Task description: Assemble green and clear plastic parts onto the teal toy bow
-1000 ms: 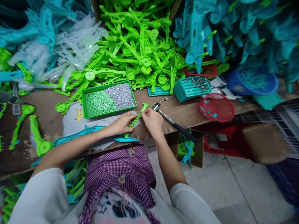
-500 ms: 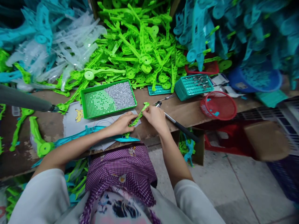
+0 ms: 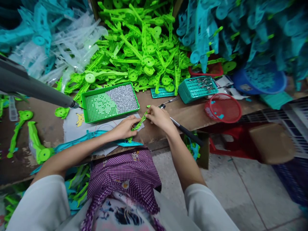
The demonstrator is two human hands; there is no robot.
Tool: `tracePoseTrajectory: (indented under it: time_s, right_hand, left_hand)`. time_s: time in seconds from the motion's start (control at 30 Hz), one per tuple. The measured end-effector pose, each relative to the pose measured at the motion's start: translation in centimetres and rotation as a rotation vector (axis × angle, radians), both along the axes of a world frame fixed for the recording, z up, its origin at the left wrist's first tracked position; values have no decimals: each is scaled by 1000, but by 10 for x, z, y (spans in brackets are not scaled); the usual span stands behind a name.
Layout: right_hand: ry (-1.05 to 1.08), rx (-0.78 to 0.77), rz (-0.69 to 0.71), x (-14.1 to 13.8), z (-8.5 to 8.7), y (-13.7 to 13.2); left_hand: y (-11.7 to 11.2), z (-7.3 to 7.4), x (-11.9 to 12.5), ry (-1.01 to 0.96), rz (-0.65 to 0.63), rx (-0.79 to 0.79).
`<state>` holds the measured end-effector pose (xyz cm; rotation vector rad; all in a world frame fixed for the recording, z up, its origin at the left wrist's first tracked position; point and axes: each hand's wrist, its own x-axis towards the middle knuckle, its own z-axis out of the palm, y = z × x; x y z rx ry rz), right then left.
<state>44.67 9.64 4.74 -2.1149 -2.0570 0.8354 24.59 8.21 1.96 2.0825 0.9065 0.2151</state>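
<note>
A small curved bright-green plastic piece point(image 3: 141, 121) is between my two hands at the table's front edge. My left hand point(image 3: 126, 127) pinches its lower left end. The fingers of my right hand point(image 3: 158, 117) are closed at its upper right end and cover part of it. Beneath my left hand and forearm lies a long turquoise plastic part point(image 3: 79, 141), its pointed tip sticking out toward my apron. A white cloth point(image 3: 69, 125) with a yellow cartoon figure is spread under it. Just behind my hands stands a green perforated tray point(image 3: 96, 107) holding many small metal pieces.
A long grey tool point(image 3: 48, 91) with a thin tip reaches in from the left. A black-handled metal rod point(image 3: 184, 130) lies beside my right hand. Rightward stand stacked turquoise trays point(image 3: 190, 93), a red basket point(image 3: 223, 109) and a blue basin point(image 3: 262, 80). Green parts point(image 3: 134, 48) are heaped behind.
The grey tool has swung further in from the left, its tip now at the green tray's left edge. My right hand has shifted slightly over the green piece. The whole view has drifted slightly.
</note>
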Motion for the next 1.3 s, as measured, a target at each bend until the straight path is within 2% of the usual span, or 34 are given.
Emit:
tracePoseTrajectory:
  time_s: [0.17, 0.27, 0.33, 0.4, 0.5, 0.63, 0.77, 0.93, 1.13, 1.2, 1.3]
  right_hand:
    - [-65, -290, 192, -8, 15, 44]
    - [-79, -367, 248, -9, 19, 56]
    - [-9, -266, 276, -1, 16, 48]
    - [125, -79, 267, 11, 9, 32]
    - [294, 150, 176, 28, -1, 0]
    - [328, 350, 73, 22, -11, -30]
    - [415, 376, 90, 5, -21, -35]
    - [461, 349, 64, 5, -26, -28]
    - [458, 354, 69, 4, -31, -27]
    - [475, 365, 72, 3, -35, -27]
    - [505, 381, 89, 4, -41, -29]
  left_hand:
    - [1, 3, 1, -3, -15, 15]
    - [0, 4, 1, 12, -2, 18]
    - [-1, 5, 1, 17, 8, 15]
    - [-1, 4, 2, 18, 16, 9]
    - [-1, 4, 2, 21, 27, 1]
    - [0, 5, 2, 31, 29, -10]
    - [-1, 14, -1, 30, 73, -6]
    - [-8, 22, 4, 61, 180, 95]
    - [-14, 14, 23, 76, 85, 217]
    - [-16, 15, 25, 84, 75, 216]
    - [-19, 20, 21, 61, 158, 125]
